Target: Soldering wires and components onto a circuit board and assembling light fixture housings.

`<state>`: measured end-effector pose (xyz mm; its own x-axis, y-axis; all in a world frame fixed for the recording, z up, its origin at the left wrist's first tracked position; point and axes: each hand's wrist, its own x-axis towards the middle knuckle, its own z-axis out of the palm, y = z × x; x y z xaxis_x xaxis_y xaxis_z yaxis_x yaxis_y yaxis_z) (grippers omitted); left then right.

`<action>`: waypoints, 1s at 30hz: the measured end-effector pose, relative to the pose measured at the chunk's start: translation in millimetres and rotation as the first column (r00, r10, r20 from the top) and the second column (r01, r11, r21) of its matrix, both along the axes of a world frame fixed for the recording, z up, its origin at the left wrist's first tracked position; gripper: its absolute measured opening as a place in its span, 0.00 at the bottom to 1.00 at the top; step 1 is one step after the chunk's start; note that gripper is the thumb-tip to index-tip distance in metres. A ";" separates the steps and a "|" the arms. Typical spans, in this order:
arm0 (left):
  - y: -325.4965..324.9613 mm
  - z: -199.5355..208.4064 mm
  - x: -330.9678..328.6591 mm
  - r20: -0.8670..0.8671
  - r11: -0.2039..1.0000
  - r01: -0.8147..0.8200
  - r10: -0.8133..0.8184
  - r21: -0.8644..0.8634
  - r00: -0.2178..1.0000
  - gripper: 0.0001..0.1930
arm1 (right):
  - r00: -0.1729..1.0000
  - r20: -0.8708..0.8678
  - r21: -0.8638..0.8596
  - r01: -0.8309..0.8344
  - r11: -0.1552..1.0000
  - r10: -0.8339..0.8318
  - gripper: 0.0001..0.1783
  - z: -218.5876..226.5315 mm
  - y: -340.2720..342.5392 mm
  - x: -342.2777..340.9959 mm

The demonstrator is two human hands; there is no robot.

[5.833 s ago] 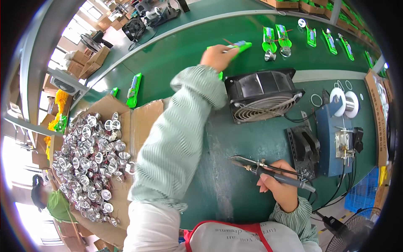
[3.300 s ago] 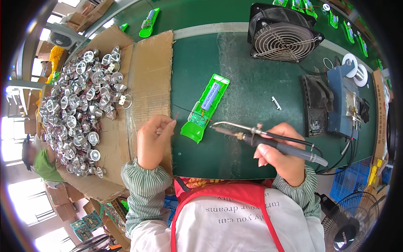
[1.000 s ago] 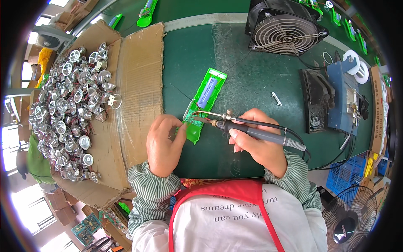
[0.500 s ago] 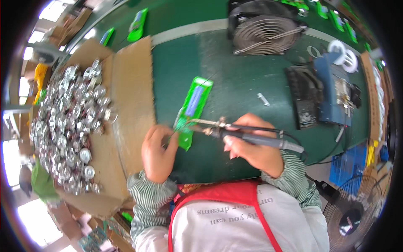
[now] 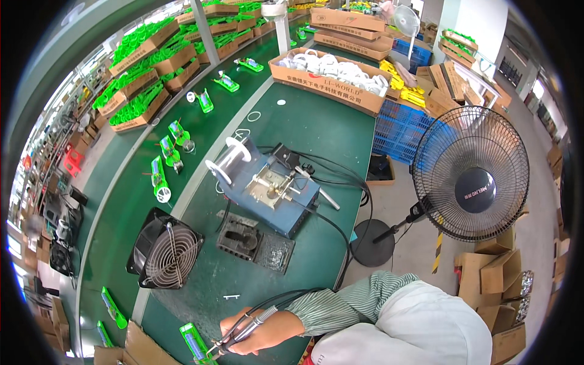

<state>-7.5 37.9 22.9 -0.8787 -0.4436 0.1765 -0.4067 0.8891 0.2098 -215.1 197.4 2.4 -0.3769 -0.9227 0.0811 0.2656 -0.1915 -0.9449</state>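
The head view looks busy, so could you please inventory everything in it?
table: one, green, centre
machine: one, blue, on the table
spool: one, white, on the machine
box fan: one, black, left of the machine
holder: one, black, right of the box fan
small piece: one, white, on the table
ring carton: one, brown, table's far end
rings: many, white, in that carton
other casings: at least eight, green, on the strip
part cartons: several, brown, upper left
crates: at least two, blue, upper right
stand fan: one, black, right side
soldering tool: one, grey, in the right hand
nearest casing: one, green, at the tool's tip
right hand: one, bare, lower edge
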 end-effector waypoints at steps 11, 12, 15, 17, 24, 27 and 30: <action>-160.8 -1.6 -57.1 -0.372 0.979 0.008 0.069 0.201 0.926 0.18 | 0.995 -0.080 -0.028 0.058 0.998 -0.060 0.11 13.6 -16.1 -17.2; -154.2 12.1 -82.7 -0.274 0.998 0.006 0.010 0.057 0.962 0.22 | 0.997 -0.068 0.063 0.052 0.997 -0.048 0.11 11.2 -17.0 -21.6; -194.5 -15.7 -153.5 -0.146 0.950 -0.119 0.167 0.288 0.975 0.18 | 0.988 -0.059 0.049 0.146 0.988 -0.143 0.08 -6.2 -11.5 -33.5; -213.6 -38.8 -207.0 -0.210 0.953 0.018 0.048 0.303 0.977 0.20 | 0.986 -0.037 0.170 0.166 0.971 -0.162 0.08 -4.7 -8.8 -38.8; -261.1 -48.8 -301.4 -0.243 0.736 0.157 0.010 0.659 0.970 0.37 | 0.971 0.083 0.326 0.186 0.927 -0.225 0.08 -0.1 -25.1 -36.4; -248.6 -13.9 -290.8 0.004 0.973 -0.224 0.224 -0.051 0.975 0.36 | 0.957 0.081 0.364 0.232 0.902 -0.279 0.08 -5.3 -21.5 -42.6; -256.3 -0.3 -258.6 0.117 0.720 -0.586 0.663 -0.373 0.740 0.36 | 0.954 0.086 0.359 0.238 0.903 -0.286 0.08 -8.2 -19.7 -45.1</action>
